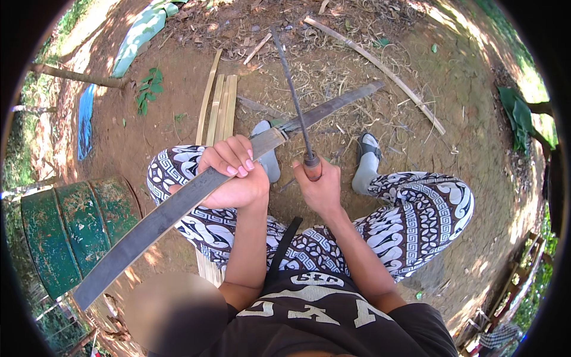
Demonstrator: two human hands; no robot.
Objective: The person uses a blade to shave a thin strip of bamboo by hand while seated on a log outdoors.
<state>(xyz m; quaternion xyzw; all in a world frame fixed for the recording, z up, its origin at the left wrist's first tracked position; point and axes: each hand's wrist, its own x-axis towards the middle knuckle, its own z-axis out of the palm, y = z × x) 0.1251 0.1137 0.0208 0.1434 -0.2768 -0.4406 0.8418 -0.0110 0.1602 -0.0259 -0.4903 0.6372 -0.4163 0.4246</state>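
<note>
My left hand (235, 175) is closed around a long flat bamboo strip (151, 229), dark grey on its face with pale edges. The strip slants from the lower left up toward the middle; past a pale, frayed stretch, a darker narrow length continues to the upper right. In my right hand (321, 185) is the wooden handle of a long-bladed knife (291, 86), fingers wrapped round it. Its thin blade points away from me and crosses the strip just beyond the pale stretch. Whether blade and strip touch, I cannot tell.
Several split bamboo slats (223, 107) lie ahead of my left knee. A curved pale strip (380, 68) rests on the dirt among shavings (357, 53). A rusty green drum (80, 229) stands at left, near a blue plastic piece (85, 122). My sandalled feet are ahead.
</note>
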